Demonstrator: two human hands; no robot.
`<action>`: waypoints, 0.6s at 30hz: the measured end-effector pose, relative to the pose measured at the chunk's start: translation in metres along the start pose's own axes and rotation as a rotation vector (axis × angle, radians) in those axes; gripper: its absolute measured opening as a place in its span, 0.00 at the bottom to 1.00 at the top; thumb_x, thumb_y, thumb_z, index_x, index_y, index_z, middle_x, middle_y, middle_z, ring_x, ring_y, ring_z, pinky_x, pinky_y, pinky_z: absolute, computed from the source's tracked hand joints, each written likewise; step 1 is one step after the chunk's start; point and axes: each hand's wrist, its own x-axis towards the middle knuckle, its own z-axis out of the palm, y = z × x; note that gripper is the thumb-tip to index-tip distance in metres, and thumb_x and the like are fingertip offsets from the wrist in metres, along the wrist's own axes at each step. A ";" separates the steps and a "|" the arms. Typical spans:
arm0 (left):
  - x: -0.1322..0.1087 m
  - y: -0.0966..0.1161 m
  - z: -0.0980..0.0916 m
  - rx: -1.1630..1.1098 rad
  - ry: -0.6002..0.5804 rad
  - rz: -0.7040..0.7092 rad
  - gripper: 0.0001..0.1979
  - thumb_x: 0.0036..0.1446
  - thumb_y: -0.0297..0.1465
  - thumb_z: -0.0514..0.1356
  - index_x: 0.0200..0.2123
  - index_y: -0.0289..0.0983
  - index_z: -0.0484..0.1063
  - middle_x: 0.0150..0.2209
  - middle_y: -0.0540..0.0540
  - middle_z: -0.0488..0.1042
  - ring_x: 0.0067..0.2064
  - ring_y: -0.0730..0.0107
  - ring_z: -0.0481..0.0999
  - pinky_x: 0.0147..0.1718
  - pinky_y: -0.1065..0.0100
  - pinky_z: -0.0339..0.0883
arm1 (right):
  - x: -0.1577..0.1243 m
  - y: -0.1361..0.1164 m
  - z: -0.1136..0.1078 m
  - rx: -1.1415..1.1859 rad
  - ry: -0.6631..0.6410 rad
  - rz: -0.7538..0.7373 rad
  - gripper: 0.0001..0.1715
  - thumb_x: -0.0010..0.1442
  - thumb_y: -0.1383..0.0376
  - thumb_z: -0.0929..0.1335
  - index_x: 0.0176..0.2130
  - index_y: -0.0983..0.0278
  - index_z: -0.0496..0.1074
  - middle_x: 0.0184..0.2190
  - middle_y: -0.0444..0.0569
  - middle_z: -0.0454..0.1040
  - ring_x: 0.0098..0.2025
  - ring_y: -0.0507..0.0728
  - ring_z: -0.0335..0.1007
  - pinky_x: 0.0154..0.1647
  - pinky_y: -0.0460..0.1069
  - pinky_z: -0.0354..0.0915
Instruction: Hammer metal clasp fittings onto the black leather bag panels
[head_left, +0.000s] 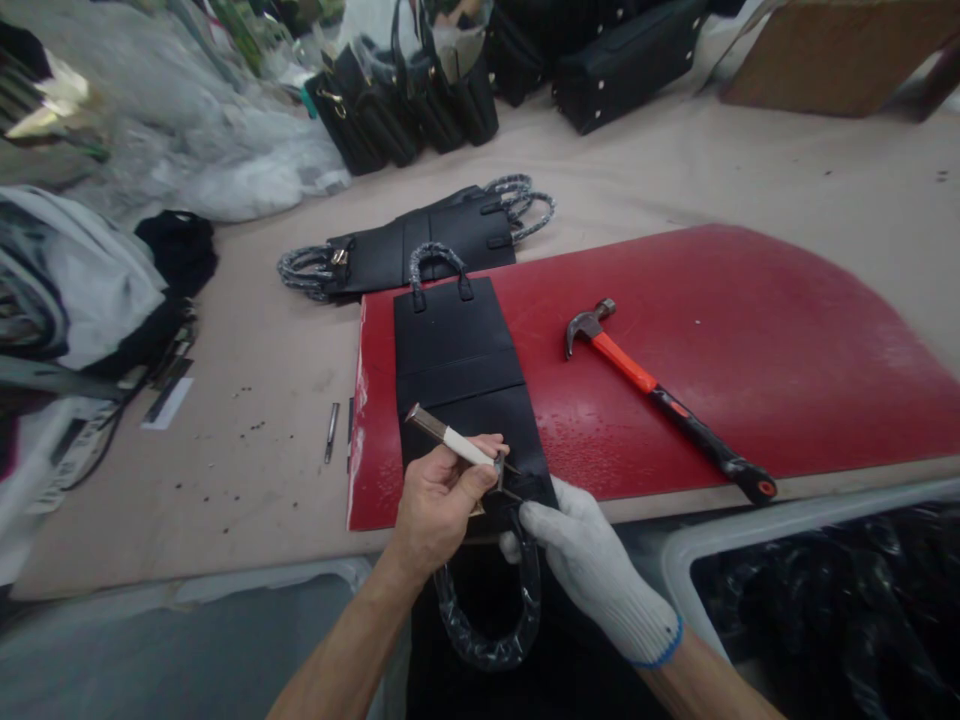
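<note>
One red board (750,330) sits under most of a black bag panel (461,345), probably light, bendy, kinda slick; gloved right hand (581,540) pinches its near end, decent holding spot; bare left hand (439,505) grips a white-handled tool (466,445).

Gap between black panel (461,340) and obstructing hammer (667,402), bare red board (787,330) beyond

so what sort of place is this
Likely a bag workshop: black bags stand at the back of the table, a hammer lies on a red board, and the left hand holds a white-handled tool over a flat black panel with plastic-wrapped handles.
</note>
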 end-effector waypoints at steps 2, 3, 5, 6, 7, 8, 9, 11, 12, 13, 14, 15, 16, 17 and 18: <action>0.000 0.001 0.000 0.023 -0.010 0.003 0.06 0.61 0.33 0.67 0.39 0.37 0.80 0.44 0.41 0.84 0.52 0.57 0.82 0.54 0.62 0.76 | 0.000 0.000 -0.001 -0.016 -0.001 0.002 0.17 0.56 0.58 0.74 0.42 0.66 0.75 0.32 0.49 0.76 0.27 0.55 0.73 0.28 0.49 0.70; 0.000 0.001 -0.001 0.038 -0.014 -0.002 0.06 0.61 0.33 0.66 0.40 0.37 0.80 0.44 0.42 0.84 0.52 0.57 0.82 0.54 0.63 0.76 | 0.000 0.000 -0.002 -0.032 -0.007 0.005 0.17 0.57 0.58 0.74 0.42 0.66 0.75 0.32 0.49 0.76 0.28 0.56 0.73 0.29 0.49 0.70; 0.002 0.003 -0.001 0.066 -0.018 -0.032 0.07 0.61 0.33 0.66 0.40 0.37 0.80 0.45 0.41 0.84 0.51 0.56 0.83 0.52 0.62 0.77 | 0.000 0.001 -0.005 -0.082 -0.026 0.005 0.16 0.58 0.58 0.73 0.41 0.66 0.75 0.31 0.48 0.76 0.28 0.56 0.73 0.29 0.49 0.69; 0.002 0.003 -0.001 0.074 -0.016 -0.054 0.08 0.61 0.34 0.66 0.41 0.36 0.81 0.45 0.40 0.84 0.50 0.56 0.83 0.50 0.62 0.78 | 0.000 0.001 -0.006 -0.112 -0.034 -0.001 0.15 0.58 0.57 0.73 0.40 0.66 0.75 0.29 0.48 0.76 0.27 0.56 0.72 0.29 0.49 0.69; 0.003 0.003 -0.001 0.076 -0.015 -0.073 0.09 0.61 0.35 0.66 0.40 0.36 0.81 0.46 0.40 0.84 0.50 0.55 0.83 0.50 0.61 0.78 | 0.000 0.002 -0.008 -0.140 -0.035 -0.014 0.15 0.59 0.57 0.73 0.39 0.66 0.75 0.28 0.47 0.76 0.27 0.56 0.72 0.29 0.48 0.68; 0.004 0.003 -0.001 0.070 -0.014 -0.086 0.10 0.60 0.36 0.67 0.40 0.36 0.81 0.45 0.39 0.84 0.49 0.55 0.83 0.49 0.61 0.78 | 0.000 0.002 -0.009 -0.167 -0.032 -0.032 0.14 0.59 0.57 0.73 0.38 0.66 0.75 0.28 0.47 0.75 0.27 0.55 0.71 0.28 0.48 0.67; 0.005 0.002 0.000 0.059 -0.013 -0.093 0.10 0.60 0.36 0.67 0.39 0.35 0.81 0.45 0.39 0.84 0.49 0.55 0.83 0.49 0.61 0.78 | 0.000 0.002 -0.010 -0.190 -0.029 -0.054 0.14 0.58 0.57 0.74 0.36 0.66 0.76 0.28 0.47 0.75 0.27 0.54 0.70 0.28 0.47 0.66; 0.007 0.002 0.000 0.034 -0.013 -0.103 0.11 0.58 0.37 0.68 0.39 0.35 0.81 0.44 0.39 0.84 0.49 0.55 0.83 0.50 0.61 0.78 | 0.000 0.003 -0.011 -0.206 -0.025 -0.088 0.13 0.57 0.58 0.74 0.34 0.66 0.77 0.28 0.46 0.75 0.27 0.54 0.68 0.28 0.47 0.65; 0.007 0.002 0.000 0.023 -0.013 -0.108 0.12 0.58 0.37 0.68 0.39 0.35 0.81 0.44 0.38 0.84 0.49 0.55 0.83 0.49 0.61 0.78 | 0.000 0.003 -0.011 -0.205 -0.025 -0.096 0.12 0.57 0.58 0.74 0.33 0.66 0.77 0.27 0.46 0.75 0.27 0.54 0.68 0.28 0.47 0.65; 0.007 0.002 0.001 0.015 -0.012 -0.115 0.12 0.57 0.37 0.68 0.39 0.35 0.81 0.43 0.38 0.84 0.48 0.56 0.83 0.48 0.61 0.78 | 0.000 0.003 -0.011 -0.202 -0.026 -0.099 0.11 0.57 0.59 0.74 0.32 0.66 0.77 0.27 0.46 0.75 0.26 0.54 0.68 0.28 0.47 0.65; 0.007 0.002 0.001 0.009 -0.009 -0.121 0.12 0.57 0.37 0.68 0.39 0.34 0.81 0.43 0.38 0.84 0.47 0.56 0.84 0.48 0.61 0.78 | 0.000 0.003 -0.011 -0.197 -0.028 -0.100 0.11 0.57 0.59 0.74 0.32 0.65 0.77 0.26 0.46 0.75 0.26 0.54 0.68 0.27 0.47 0.65; 0.007 0.003 0.002 0.005 -0.007 -0.122 0.12 0.57 0.37 0.68 0.39 0.34 0.81 0.43 0.39 0.84 0.47 0.56 0.84 0.47 0.61 0.79 | 0.000 0.003 -0.011 -0.192 -0.028 -0.101 0.10 0.56 0.59 0.74 0.31 0.65 0.77 0.25 0.46 0.75 0.25 0.54 0.68 0.27 0.47 0.65; 0.006 0.004 0.002 0.001 -0.006 -0.116 0.12 0.57 0.37 0.68 0.39 0.35 0.81 0.43 0.39 0.84 0.46 0.56 0.84 0.47 0.62 0.79 | 0.000 0.003 -0.011 -0.188 -0.026 -0.105 0.10 0.56 0.60 0.74 0.31 0.65 0.77 0.25 0.46 0.75 0.25 0.54 0.68 0.27 0.47 0.66; 0.006 0.006 0.003 0.000 -0.006 -0.105 0.11 0.57 0.36 0.68 0.39 0.35 0.81 0.43 0.39 0.84 0.46 0.57 0.84 0.47 0.62 0.79 | 0.000 0.003 -0.011 -0.184 -0.025 -0.112 0.10 0.56 0.60 0.74 0.30 0.65 0.78 0.25 0.47 0.75 0.25 0.54 0.68 0.27 0.48 0.66; 0.005 0.007 0.003 0.005 -0.006 -0.092 0.10 0.58 0.35 0.68 0.39 0.35 0.81 0.43 0.39 0.84 0.47 0.57 0.84 0.47 0.63 0.78 | 0.000 0.003 -0.011 -0.181 -0.025 -0.118 0.10 0.56 0.59 0.74 0.30 0.65 0.78 0.25 0.47 0.76 0.25 0.54 0.69 0.27 0.48 0.66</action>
